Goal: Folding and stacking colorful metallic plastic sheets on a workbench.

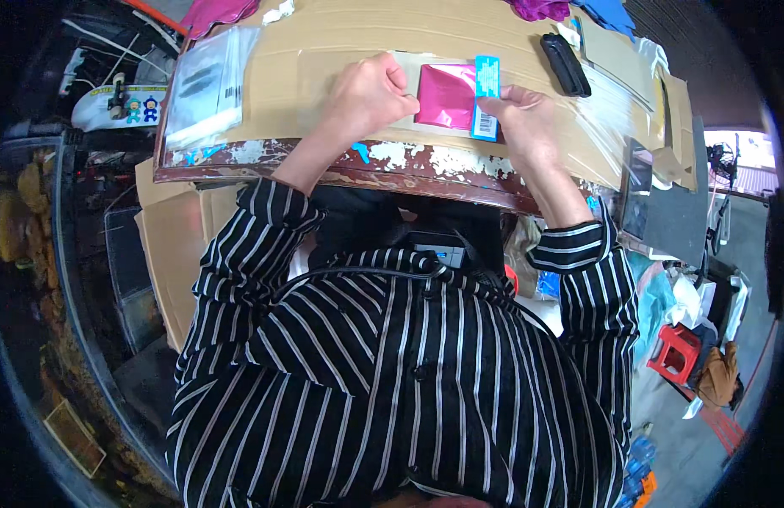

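Observation:
A flat, folded pink cloth-like piece (445,95) lies on the cardboard tabletop, with clear plastic film (317,72) about it and stretching left beneath my left hand. Along its right side stands a narrow blue card label (487,80) with a white barcode panel. My left hand (365,97) is closed, its fingertips pinching the clear plastic at the left edge of the pink piece. At the card's lower right, my right hand (527,127) grips the label's edge between thumb and fingers.
Clear plastic bags (210,85) are stacked at the table's left. A black pouch-like item (566,66) lies at the far right, near more clear sleeves (599,127). Purple fabric (218,15) sits at the back left. A red stool (675,354) stands on the floor at right.

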A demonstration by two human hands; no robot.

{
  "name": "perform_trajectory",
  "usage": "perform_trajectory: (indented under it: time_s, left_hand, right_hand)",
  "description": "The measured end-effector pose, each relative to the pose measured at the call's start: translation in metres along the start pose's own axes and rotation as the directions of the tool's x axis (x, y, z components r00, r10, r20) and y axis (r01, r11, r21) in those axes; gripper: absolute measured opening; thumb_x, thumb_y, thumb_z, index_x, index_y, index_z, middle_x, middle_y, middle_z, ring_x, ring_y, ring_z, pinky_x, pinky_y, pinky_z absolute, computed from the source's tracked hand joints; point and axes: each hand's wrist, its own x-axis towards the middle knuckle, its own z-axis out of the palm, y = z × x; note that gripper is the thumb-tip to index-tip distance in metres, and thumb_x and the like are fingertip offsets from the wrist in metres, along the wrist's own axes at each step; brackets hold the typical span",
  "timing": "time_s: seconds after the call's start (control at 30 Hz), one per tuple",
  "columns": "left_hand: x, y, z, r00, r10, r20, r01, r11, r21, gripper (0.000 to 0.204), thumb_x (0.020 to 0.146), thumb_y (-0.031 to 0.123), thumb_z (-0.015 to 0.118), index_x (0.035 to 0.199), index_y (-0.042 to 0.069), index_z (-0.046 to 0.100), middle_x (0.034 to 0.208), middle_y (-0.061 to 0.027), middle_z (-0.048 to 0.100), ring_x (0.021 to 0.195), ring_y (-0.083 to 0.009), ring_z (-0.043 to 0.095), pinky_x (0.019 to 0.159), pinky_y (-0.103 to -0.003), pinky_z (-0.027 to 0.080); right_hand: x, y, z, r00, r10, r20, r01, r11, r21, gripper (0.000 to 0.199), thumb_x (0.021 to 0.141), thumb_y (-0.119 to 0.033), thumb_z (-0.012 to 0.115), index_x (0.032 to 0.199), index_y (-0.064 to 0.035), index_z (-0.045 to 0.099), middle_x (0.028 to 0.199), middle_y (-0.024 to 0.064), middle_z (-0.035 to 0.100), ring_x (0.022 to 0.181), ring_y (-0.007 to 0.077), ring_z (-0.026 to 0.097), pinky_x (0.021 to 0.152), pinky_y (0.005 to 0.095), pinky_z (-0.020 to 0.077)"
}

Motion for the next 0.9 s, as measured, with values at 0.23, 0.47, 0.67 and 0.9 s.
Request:
perform_trajectory:
  time_s: [0.23, 0.47, 0.67, 0.9]
  left_hand:
    - [-0.001, -0.013, -0.003, 0.997, 0.027, -0.075, -0.023, 0.999, 0.044, 0.022, 0.075, 0.012, 0.080, 0.089, 0.003, 0.065, 0.078, -0.0041, 0.072, 0.071, -0.0119, 0.068, 0.069, -0.027, 0.056]
    - [-0.014, 0.002, -0.008, 0.982, 0.143, -0.122, -0.145, 0.989, -0.012, 0.019, 0.079, 0.010, 0.077, 0.091, 0.003, 0.064, 0.079, -0.0065, 0.072, 0.073, -0.0137, 0.070, 0.071, -0.029, 0.059]
    - [-0.017, 0.005, -0.009, 0.905, 0.313, -0.287, -0.293, 0.950, 0.111, 0.018, 0.082, 0.006, 0.076, 0.096, 0.004, 0.065, 0.079, -0.0060, 0.073, 0.074, -0.0127, 0.072, 0.067, -0.027, 0.059]
    - [-0.073, 0.054, -0.023, 0.636, 0.609, -0.475, -0.691, 0.723, 0.001, 0.032, 0.076, 0.008, 0.088, 0.097, 0.005, 0.066, 0.084, -0.0040, 0.074, 0.074, -0.0125, 0.073, 0.064, -0.027, 0.059]
  right_hand:
    - [-0.003, -0.010, 0.010, 0.995, 0.085, 0.059, -0.091, 0.990, 0.110, 0.006, 0.082, 0.001, 0.076, 0.086, 0.0034, 0.073, 0.075, 0.0085, 0.071, 0.061, 0.0119, 0.062, 0.056, 0.0281, 0.0485]
    - [-0.001, -0.021, 0.015, 0.989, 0.115, 0.092, -0.127, 0.984, 0.128, 0.005, 0.082, 0.003, 0.075, 0.085, 0.0033, 0.071, 0.076, 0.0082, 0.071, 0.062, 0.0132, 0.064, 0.057, 0.0281, 0.0510]
    - [0.010, -0.005, 0.022, 0.990, 0.088, 0.110, -0.114, 0.959, 0.261, 0.006, 0.085, 0.000, 0.074, 0.090, 0.0033, 0.071, 0.080, 0.0081, 0.072, 0.070, 0.0142, 0.068, 0.066, 0.0279, 0.0549]
    - [-0.008, 0.000, 0.001, 0.959, -0.089, 0.271, -0.153, 0.641, 0.752, 0.013, 0.093, -0.004, 0.068, 0.105, -0.0002, 0.068, 0.108, 0.0089, 0.073, 0.098, 0.0181, 0.070, 0.084, 0.0322, 0.0569]
